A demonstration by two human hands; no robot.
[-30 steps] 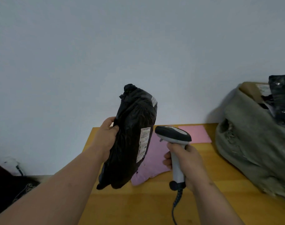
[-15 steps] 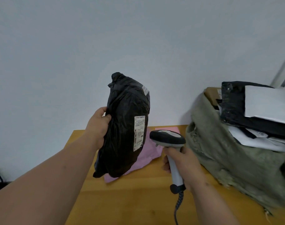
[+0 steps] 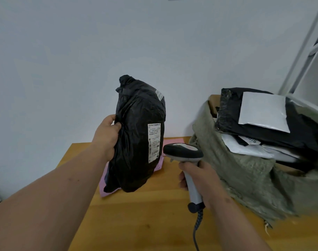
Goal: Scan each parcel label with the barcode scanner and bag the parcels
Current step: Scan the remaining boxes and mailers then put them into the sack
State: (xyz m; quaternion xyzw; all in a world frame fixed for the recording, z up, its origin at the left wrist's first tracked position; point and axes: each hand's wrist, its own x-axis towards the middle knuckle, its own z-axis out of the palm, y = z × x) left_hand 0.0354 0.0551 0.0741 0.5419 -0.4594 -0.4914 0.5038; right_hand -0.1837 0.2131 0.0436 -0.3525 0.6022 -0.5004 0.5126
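Note:
My left hand (image 3: 107, 136) grips the left edge of a black plastic parcel (image 3: 136, 142) and holds it upright above the wooden table (image 3: 145, 223). A white label (image 3: 154, 142) on the parcel faces right. My right hand (image 3: 201, 180) grips the handle of a grey and black barcode scanner (image 3: 183, 153). The scanner's head sits just right of the label's lower end. At the right stands an open grey-green sack (image 3: 245, 174) with several parcels inside, a black parcel (image 3: 263, 122) on top.
A pink flat parcel (image 3: 159, 165) lies on the table behind the held parcel. The scanner's coiled cable (image 3: 197, 230) hangs toward the table's near edge. A plain wall stands behind the table. A white frame (image 3: 306, 46) rises at the far right.
The view has swung right, bringing more of the sack and its parcels into sight. The parcel's label has turned more toward me; both hands keep their holds.

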